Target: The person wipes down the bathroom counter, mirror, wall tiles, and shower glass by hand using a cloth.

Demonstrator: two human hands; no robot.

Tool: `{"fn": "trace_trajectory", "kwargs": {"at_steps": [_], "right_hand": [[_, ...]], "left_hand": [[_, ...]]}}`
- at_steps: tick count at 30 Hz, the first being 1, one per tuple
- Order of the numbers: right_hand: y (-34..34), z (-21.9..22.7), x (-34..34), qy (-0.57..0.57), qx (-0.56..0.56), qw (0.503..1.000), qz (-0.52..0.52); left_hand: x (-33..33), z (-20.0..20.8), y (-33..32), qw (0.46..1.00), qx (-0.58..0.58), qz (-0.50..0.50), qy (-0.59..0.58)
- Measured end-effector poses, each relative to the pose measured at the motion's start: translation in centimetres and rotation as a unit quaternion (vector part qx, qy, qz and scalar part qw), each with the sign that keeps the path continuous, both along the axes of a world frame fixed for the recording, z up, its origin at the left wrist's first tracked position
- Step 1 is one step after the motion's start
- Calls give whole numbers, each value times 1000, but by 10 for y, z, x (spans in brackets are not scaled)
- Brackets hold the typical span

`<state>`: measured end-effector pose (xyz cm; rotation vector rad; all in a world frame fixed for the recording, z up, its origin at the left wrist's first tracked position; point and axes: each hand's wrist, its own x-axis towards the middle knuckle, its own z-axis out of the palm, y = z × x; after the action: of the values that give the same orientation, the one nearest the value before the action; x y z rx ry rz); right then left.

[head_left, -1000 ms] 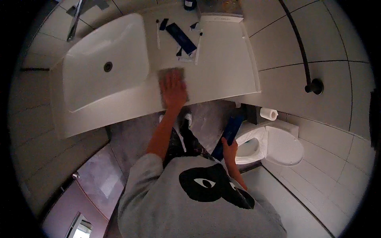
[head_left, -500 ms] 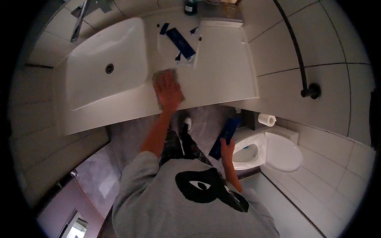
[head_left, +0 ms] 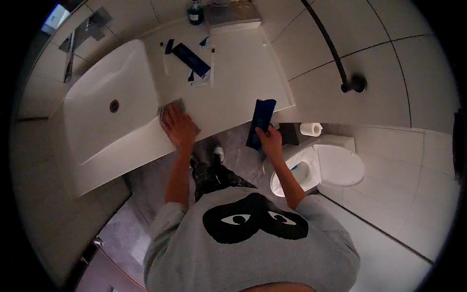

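Note:
My left hand point(head_left: 179, 127) lies flat on a grey-brown cloth point(head_left: 180, 104), fingers stretched out. The cloth rests on the white counter point(head_left: 243, 73), just right of the sink and close to the front edge. A flat dark blue packet point(head_left: 263, 112) is pinched in my right hand point(head_left: 271, 140). That packet is beyond the counter's front edge, partly overlapping it in view. Farther back on the counter lie a similar dark blue packet point(head_left: 191, 60), some small torn blue pieces point(head_left: 169, 46), and two thin white sticks with dark ends point(head_left: 212, 65), perhaps toothbrushes.
The white sink point(head_left: 146, 73) is set into the counter's left part. A dark bottle point(head_left: 196, 15) and a box-like tray point(head_left: 233, 22) stand at the back. To the right are a dark rail point(head_left: 328, 41), a paper roll point(head_left: 311, 129) and a toilet with raised lid point(head_left: 338, 166).
My right hand has lifted the blue packet from beside the toilet up to the counter's front edge. My left hand stays on the cloth beside the sink, while the whole view has shifted.

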<state>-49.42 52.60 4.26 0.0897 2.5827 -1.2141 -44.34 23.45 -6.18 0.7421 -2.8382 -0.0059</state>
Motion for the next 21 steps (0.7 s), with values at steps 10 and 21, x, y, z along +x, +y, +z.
{"fn": "trace_trajectory", "kwargs": {"at_steps": [10, 21], "right_hand": [[1, -15, 14, -13, -118, 992, -40], [-8, -26, 37, -58, -200, 966, -152]], "left_hand": [[-4, 16, -7, 978, 23, -201, -51], [16, 13, -22, 948, 10, -315, -51]]}}
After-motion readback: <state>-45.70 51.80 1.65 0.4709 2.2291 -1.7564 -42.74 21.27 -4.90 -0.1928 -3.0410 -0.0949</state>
